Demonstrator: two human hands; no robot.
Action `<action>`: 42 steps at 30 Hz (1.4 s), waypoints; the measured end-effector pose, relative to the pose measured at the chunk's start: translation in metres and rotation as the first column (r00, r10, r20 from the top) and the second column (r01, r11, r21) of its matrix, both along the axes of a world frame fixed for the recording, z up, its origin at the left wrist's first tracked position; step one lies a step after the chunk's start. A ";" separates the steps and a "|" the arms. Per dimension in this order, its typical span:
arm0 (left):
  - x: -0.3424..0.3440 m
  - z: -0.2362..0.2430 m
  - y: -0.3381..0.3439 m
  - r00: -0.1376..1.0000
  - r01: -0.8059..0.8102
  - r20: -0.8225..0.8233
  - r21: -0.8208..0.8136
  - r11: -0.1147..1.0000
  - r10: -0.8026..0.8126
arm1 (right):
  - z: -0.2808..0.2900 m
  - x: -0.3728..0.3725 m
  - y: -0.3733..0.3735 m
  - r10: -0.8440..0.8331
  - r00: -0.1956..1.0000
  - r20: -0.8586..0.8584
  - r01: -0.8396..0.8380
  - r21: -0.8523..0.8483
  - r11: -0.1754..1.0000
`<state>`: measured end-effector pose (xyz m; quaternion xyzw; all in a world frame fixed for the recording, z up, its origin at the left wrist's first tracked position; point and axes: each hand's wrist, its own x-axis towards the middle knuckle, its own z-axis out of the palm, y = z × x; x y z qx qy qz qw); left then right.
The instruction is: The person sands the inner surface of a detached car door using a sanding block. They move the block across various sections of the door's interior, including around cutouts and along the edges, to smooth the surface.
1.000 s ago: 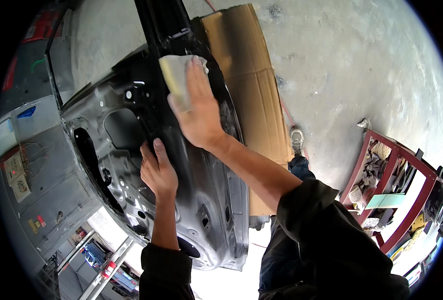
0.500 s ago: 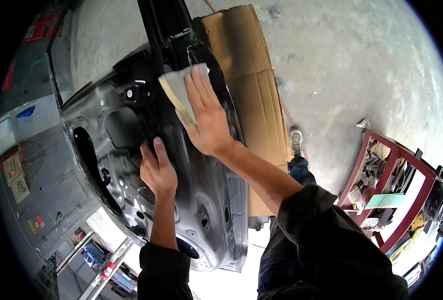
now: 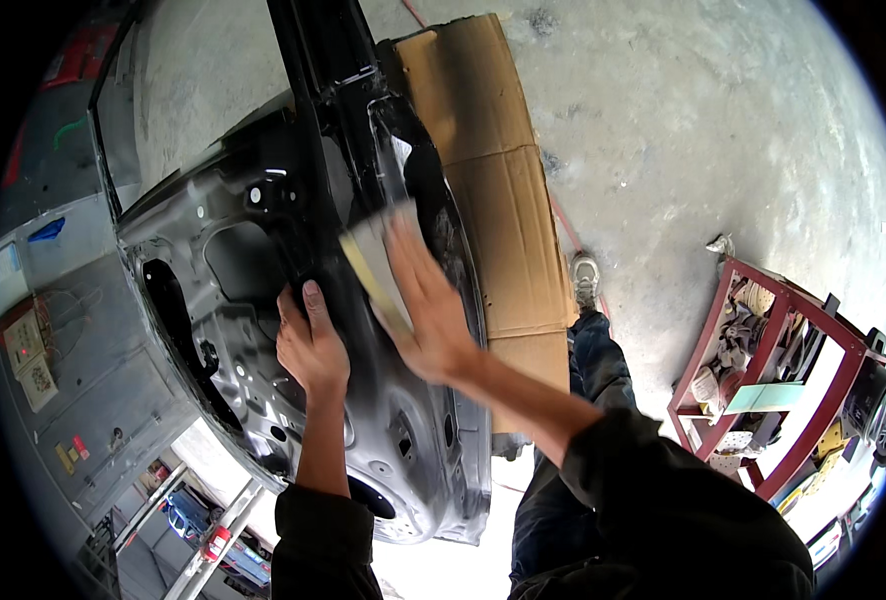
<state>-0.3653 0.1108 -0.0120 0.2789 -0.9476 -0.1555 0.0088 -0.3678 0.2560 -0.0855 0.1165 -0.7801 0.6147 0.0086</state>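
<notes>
A black car door (image 3: pixel 373 345) lies inner side up in front of me. My right hand (image 3: pixel 428 305) is laid along a thin pad with a grey top and yellowish edge, which looks like a sanding sponge (image 3: pixel 371 250). It presses the sponge on the dark panel beside the door's right edge; the hand is slightly blurred. To its left, my left hand (image 3: pixel 315 345) holds the door by the rim of an inner opening, thumb up and fingers bent. Some of those fingertips are hidden. Farther up, the door's dark frame (image 3: pixel 348 80) has a whitish worn-looking patch.
Flattened cardboard (image 3: pixel 508 230) lies along the door's right side, by my shoe (image 3: pixel 585 280). On the right stands a dark red rack (image 3: pixel 783 300) with pads and other supplies. A grey panel (image 3: pixel 113 370) is at the left, a metal frame (image 3: pixel 228 530) at lower left.
My right hand has slid the sanding sponge toward me along the door, baring the whitish patch above. My left hand keeps its place on the door.
</notes>
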 end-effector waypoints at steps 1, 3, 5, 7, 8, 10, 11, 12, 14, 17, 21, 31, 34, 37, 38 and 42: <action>0.000 -0.002 0.000 1.000 0.002 -0.021 -0.025 1.000 -0.003 | 0.003 0.020 0.004 0.045 0.996 0.077 -0.043 -0.032 0.999; 0.003 -0.008 0.000 0.999 0.013 -0.048 -0.071 0.997 -0.017 | 0.004 0.003 0.002 -0.007 0.998 0.057 0.010 -0.050 0.999; -0.002 -0.008 0.001 1.000 0.017 -0.019 -0.012 1.000 -0.018 | -0.014 -0.035 -0.005 -0.114 0.989 -0.094 0.107 -0.078 0.991; 0.005 -0.004 -0.001 1.000 0.008 -0.001 0.006 1.000 -0.008 | -0.004 -0.046 -0.006 -0.078 0.997 0.024 0.080 -0.121 0.989; 0.003 -0.001 0.000 1.000 0.013 -0.015 0.006 1.000 -0.013 | -0.003 -0.043 -0.004 -0.067 0.997 0.024 0.070 -0.143 0.987; 0.002 0.000 0.001 0.999 0.016 -0.030 0.014 1.000 -0.016 | -0.004 -0.009 0.004 -0.004 0.999 0.048 0.011 -0.134 0.991; 0.001 0.000 0.002 0.999 0.017 -0.032 0.022 1.000 -0.016 | 0.001 -0.002 0.009 0.024 0.998 0.058 -0.017 -0.129 0.992; 0.001 -0.001 0.003 0.999 0.018 -0.034 0.031 0.999 -0.017 | -0.002 -0.006 0.008 -0.001 0.999 0.042 0.006 -0.119 0.993; 0.001 -0.005 0.003 0.999 0.019 -0.040 0.007 1.000 -0.019 | -0.009 -0.032 0.004 -0.053 0.999 0.008 0.054 -0.102 0.993; -0.001 -0.003 0.000 1.000 -0.002 -0.009 0.001 1.000 0.002 | -0.010 -0.058 -0.007 -0.107 0.994 -0.005 0.105 -0.115 0.988; -0.002 -0.005 0.004 1.000 0.023 -0.008 -0.023 0.999 -0.023 | -0.012 0.031 0.001 -0.077 0.986 0.146 0.093 -0.105 0.990; -0.003 -0.008 0.004 0.999 -0.032 0.018 -0.004 0.999 0.032 | 0.010 0.055 0.000 -0.048 0.966 0.252 0.050 0.002 0.999; -0.003 -0.005 0.001 1.000 -0.023 -0.009 -0.043 0.999 0.023 | 0.008 0.077 0.007 -0.003 0.973 0.230 -0.004 0.031 0.999; 0.003 -0.006 -0.003 1.000 -0.021 0.006 -0.066 0.998 0.022 | 0.012 0.085 0.023 0.051 0.972 0.229 -0.082 0.126 0.989; 0.002 -0.008 -0.003 1.000 -0.008 0.014 -0.069 0.998 0.009 | 0.013 0.081 0.028 0.064 0.973 0.222 -0.104 0.172 0.980; -0.001 -0.006 0.002 0.999 0.007 0.046 -0.064 0.998 -0.004 | 0.021 0.050 0.018 -0.070 0.924 0.377 -0.010 0.206 0.978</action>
